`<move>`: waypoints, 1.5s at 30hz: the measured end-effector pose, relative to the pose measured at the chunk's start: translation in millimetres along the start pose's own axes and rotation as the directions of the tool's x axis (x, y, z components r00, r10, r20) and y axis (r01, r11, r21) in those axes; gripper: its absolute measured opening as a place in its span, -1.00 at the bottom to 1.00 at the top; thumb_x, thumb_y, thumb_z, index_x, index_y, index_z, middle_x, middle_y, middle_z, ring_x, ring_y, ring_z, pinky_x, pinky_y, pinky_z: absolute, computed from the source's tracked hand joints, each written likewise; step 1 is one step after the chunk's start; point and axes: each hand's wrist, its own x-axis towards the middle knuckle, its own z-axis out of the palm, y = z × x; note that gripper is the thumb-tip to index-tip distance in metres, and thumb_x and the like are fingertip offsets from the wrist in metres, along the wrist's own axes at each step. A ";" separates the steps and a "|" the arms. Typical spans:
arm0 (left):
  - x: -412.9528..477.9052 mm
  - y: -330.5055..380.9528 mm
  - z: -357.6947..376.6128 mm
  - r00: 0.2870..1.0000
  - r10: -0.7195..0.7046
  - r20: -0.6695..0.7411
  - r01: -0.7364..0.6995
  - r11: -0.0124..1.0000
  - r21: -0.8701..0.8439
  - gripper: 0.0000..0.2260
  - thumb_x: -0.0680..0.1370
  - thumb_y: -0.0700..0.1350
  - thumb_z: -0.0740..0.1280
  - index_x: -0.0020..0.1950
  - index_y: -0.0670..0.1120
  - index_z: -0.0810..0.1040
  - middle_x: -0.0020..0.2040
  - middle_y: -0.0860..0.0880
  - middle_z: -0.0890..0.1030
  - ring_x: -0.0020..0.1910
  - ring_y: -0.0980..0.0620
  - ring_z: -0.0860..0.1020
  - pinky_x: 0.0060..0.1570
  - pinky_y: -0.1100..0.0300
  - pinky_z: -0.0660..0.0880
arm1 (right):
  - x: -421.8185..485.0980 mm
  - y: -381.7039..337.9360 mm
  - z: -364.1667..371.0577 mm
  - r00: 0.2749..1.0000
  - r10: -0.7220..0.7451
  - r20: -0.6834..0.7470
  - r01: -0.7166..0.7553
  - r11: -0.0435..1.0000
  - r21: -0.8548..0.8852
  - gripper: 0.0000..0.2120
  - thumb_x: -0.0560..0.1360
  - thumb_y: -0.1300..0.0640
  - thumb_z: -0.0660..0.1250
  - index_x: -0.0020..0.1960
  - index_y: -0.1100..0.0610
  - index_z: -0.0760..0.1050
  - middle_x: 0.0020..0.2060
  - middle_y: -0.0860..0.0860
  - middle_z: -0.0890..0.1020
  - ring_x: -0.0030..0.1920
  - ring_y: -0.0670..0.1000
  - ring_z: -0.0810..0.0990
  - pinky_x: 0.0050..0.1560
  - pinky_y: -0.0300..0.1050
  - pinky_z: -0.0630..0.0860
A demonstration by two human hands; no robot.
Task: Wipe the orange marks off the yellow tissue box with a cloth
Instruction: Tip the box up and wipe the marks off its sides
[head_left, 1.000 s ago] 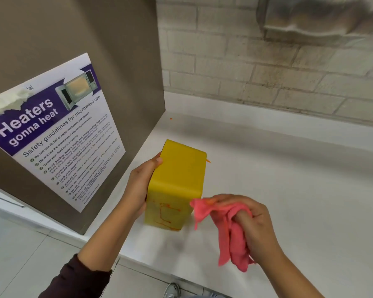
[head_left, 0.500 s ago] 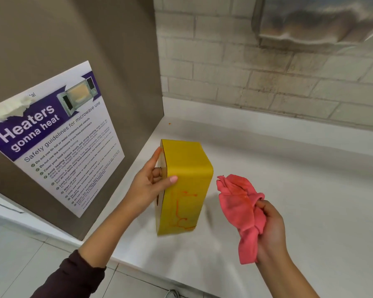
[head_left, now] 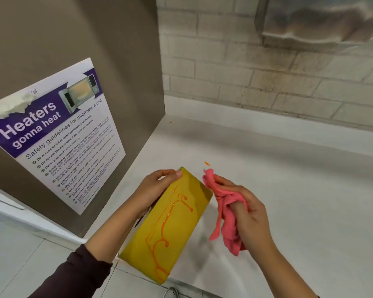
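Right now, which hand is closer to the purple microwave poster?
Left. The left hand grips the yellow tissue box just right of the poster; the right hand, holding the pink cloth, is farther right, beyond the box.

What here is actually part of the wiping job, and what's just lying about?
Part of the job:
yellow tissue box, held by the left hand
orange marks on the box's upturned face
pink cloth, gripped in the right hand

Just there:
microwave safety poster
white counter
brick wall
small orange speck on the counter
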 end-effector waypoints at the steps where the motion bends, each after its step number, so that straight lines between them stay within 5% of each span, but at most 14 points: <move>1: 2.7 -2.6 1.6 1.000 -0.013 0.024 0.013 1.000 -0.020 -0.45 0.28 0.27 0.40 0.18 0.05 0.55 0.10 0.00 0.63 0.03 0.04 0.61 0.02 0.14 0.54 | 1.5 3.7 3.5 0.999 -0.010 0.043 0.011 0.999 -0.031 -0.71 0.45 0.32 0.17 -0.01 0.11 0.63 0.15 -0.10 0.63 0.23 -0.08 0.55 0.17 -0.32 0.46; 4: 10.0 -10.1 6.7 0.999 -0.028 0.045 0.031 0.998 -0.054 -0.63 0.41 0.09 0.40 0.17 0.01 0.58 0.04 0.11 0.63 -0.01 0.16 0.61 -0.05 0.24 0.51 | 7.9 20.1 13.0 0.995 -0.008 0.100 0.019 0.994 -0.109 -0.65 0.49 0.31 0.15 0.05 0.01 0.61 0.21 -0.16 0.59 0.35 -0.06 0.43 0.36 -0.10 0.37; 7: 14.2 -13.8 8.3 0.994 -0.064 0.091 0.076 0.988 -0.135 -0.87 0.40 0.03 0.42 -0.09 0.07 0.69 -0.11 0.13 0.70 -0.11 0.17 0.65 -0.17 0.31 0.54 | 14.4 39.0 20.3 0.988 -0.010 0.152 0.056 0.951 -0.302 -0.61 0.50 0.30 0.14 0.22 0.01 0.51 0.37 -0.12 0.41 0.50 -0.07 0.13 0.52 0.01 0.01; 10: 13.2 -12.7 3.9 0.989 -0.077 0.125 0.101 0.974 -0.205 -0.72 0.33 0.08 0.44 -0.06 -0.04 0.70 -0.04 -0.07 0.70 -0.04 -0.03 0.66 -0.03 0.13 0.56 | 16.7 53.5 26.3 0.971 -0.003 0.241 0.110 0.895 -0.432 -0.55 0.50 0.28 0.12 0.33 -0.03 0.37 0.44 -0.11 0.25 0.52 -0.09 -0.04 0.51 -0.02 -0.19; 15: 11.3 -6.8 -3.4 0.983 -0.069 0.171 0.077 0.996 -0.041 -0.67 0.53 0.11 0.23 0.14 -0.05 0.60 0.08 -0.10 0.66 0.08 -0.06 0.61 0.16 0.06 0.49 | 24.4 57.5 29.0 0.940 -0.018 0.341 0.206 0.825 -0.526 -0.54 0.52 0.07 0.11 0.42 -0.08 0.22 0.43 -0.23 0.22 0.47 -0.22 0.11 0.47 -0.32 -0.07; 18: 2.1 -0.3 -8.9 0.982 -0.036 0.183 0.002 0.984 0.180 -0.68 0.58 0.17 0.06 0.12 0.14 0.54 -0.12 0.10 0.67 -0.07 0.15 0.61 0.03 0.21 0.47 | 28.1 58.4 29.6 0.939 -0.019 0.344 0.218 0.805 -0.551 -0.56 0.53 0.06 0.14 0.41 -0.08 0.23 0.39 -0.29 0.22 0.45 -0.26 0.15 0.46 -0.35 -0.04; 20: -7.2 -4.6 -18.9 0.981 -0.023 0.193 -0.026 0.969 0.246 -0.67 0.57 0.19 0.03 0.18 0.17 0.48 -0.06 0.14 0.63 -0.05 0.22 0.58 0.00 0.26 0.46 | 28.5 60.1 30.8 0.943 -0.023 0.333 0.221 0.790 -0.572 -0.56 0.53 0.10 0.18 0.40 -0.05 0.26 0.38 -0.30 0.22 0.44 -0.26 0.16 0.46 -0.36 -0.05; 23: -25.5 -25.3 -35.5 0.973 0.001 0.231 -0.037 0.988 0.150 -0.57 0.49 0.20 0.14 0.36 0.22 0.34 0.24 0.14 0.53 0.21 0.15 0.50 0.21 0.17 0.43 | 27.4 61.6 32.7 0.953 -0.028 0.301 0.204 0.794 -0.572 -0.58 0.53 0.06 0.18 0.39 -0.04 0.32 0.38 -0.29 0.24 0.44 -0.26 0.17 0.44 -0.38 -0.06; 29: -35.5 -41.1 -23.0 0.984 0.063 0.168 -0.047 0.994 -0.099 -0.68 0.51 -0.09 0.28 0.22 0.21 0.48 0.19 0.15 0.60 0.14 0.10 0.58 0.07 0.22 0.52 | 21.2 60.4 35.4 0.984 0.018 0.180 0.081 0.843 -0.531 -0.47 0.50 0.07 0.21 0.33 -0.40 0.16 0.37 -0.35 0.26 0.43 -0.27 0.17 0.36 -0.48 0.12; 33: -33.6 -38.7 -20.8 0.988 0.083 0.131 -0.072 0.994 -0.081 -0.67 0.55 -0.18 0.24 0.25 0.14 0.47 0.18 0.13 0.59 0.12 0.12 0.59 0.01 0.28 0.53 | 23.9 54.1 33.3 0.939 -0.001 0.343 0.216 0.779 -0.589 -0.48 0.54 0.15 0.13 0.47 -0.08 0.14 0.48 -0.11 0.19 0.51 -0.07 0.05 0.44 -0.37 0.01; 38: -33.1 -37.0 -19.5 0.991 0.086 0.101 -0.079 0.994 -0.076 -0.67 0.55 -0.22 0.24 0.24 0.10 0.51 0.12 0.11 0.64 0.07 0.10 0.61 -0.04 0.29 0.54 | 24.4 50.4 36.3 0.857 -0.023 0.515 0.407 0.642 -0.649 -0.51 0.52 0.05 0.08 0.45 -0.03 0.23 0.42 -0.19 0.22 0.50 -0.15 0.02 0.43 -0.12 0.17; 42: -33.5 -36.6 -18.2 0.992 0.082 0.094 -0.074 0.994 -0.083 -0.67 0.54 -0.22 0.25 0.25 0.09 0.50 0.13 0.12 0.63 0.06 0.12 0.61 -0.07 0.31 0.54 | 23.7 57.0 19.0 0.807 -0.111 0.580 0.504 0.641 -0.579 -0.59 0.50 0.17 0.25 0.34 0.11 0.42 0.36 -0.06 0.40 0.46 0.05 0.25 0.37 -0.04 0.32; 45: -32.8 -35.3 -15.3 0.992 0.084 0.093 -0.077 0.994 -0.079 -0.66 0.55 -0.22 0.26 0.25 0.12 0.47 0.15 0.12 0.60 0.07 0.13 0.61 -0.07 0.31 0.54 | 28.1 60.8 13.9 0.867 -0.105 0.487 0.407 0.713 -0.571 -0.62 0.49 0.20 0.28 0.31 0.12 0.45 0.33 -0.07 0.41 0.44 0.01 0.28 0.40 -0.13 0.29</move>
